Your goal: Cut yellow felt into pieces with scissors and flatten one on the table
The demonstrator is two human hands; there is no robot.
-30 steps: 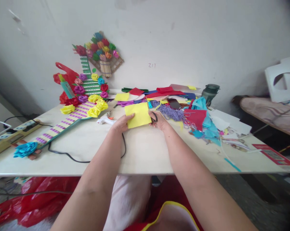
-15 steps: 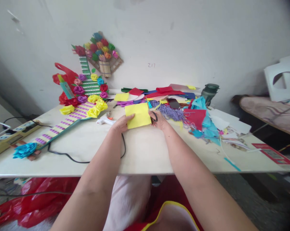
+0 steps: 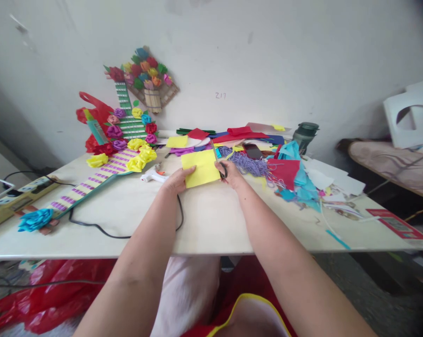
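Wall (image 3: 267, 70): big and pale, beyond the left hand (image 3: 177, 181) and the right hand (image 3: 233, 175).
White table (image 3: 211, 224): below both hands.
Striped board (image 3: 101, 176): off past the left hand's outer side.
Purple yarn (image 3: 251, 164): heaped beyond the right hand; best kept clear of the blades.
Yellow sheet (image 3: 199, 169): between the hands. Holding it flat and not bent should help.
Left hand: pinches the left edge, thumb on top. A soft, firm pinch looks right.
Right hand: curled around the scissors (image 3: 226, 170), thumb at the sheet's right edge. I can't tell if it pinches the sheet too.
Glue gun (image 3: 153, 175): just beyond the left hand; better not bumped.
Scissors: blades point away from the body, a safe way.
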